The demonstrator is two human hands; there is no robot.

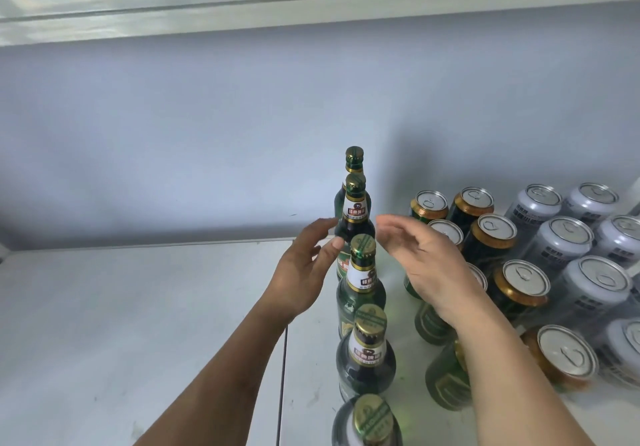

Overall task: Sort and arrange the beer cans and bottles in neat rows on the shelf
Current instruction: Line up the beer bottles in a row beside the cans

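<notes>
**Tip risk: bottle column**

Five green bottles [360, 272] stand single file on the white shelf [138, 307], caps on, contents not visible. Left hand [304, 272] and right hand [426, 265] flank the column, both grips released, holding nothing. A sideways nudge could topple one into the rest. Green cans [488, 234] and silver cans [561, 241] sit in rows right, sealed.

Beer bottles [360, 272] in one front-to-back row mid shelf [138, 307]; beer cans [519, 282] in rows to their right; wall [242, 116] behind.
</notes>
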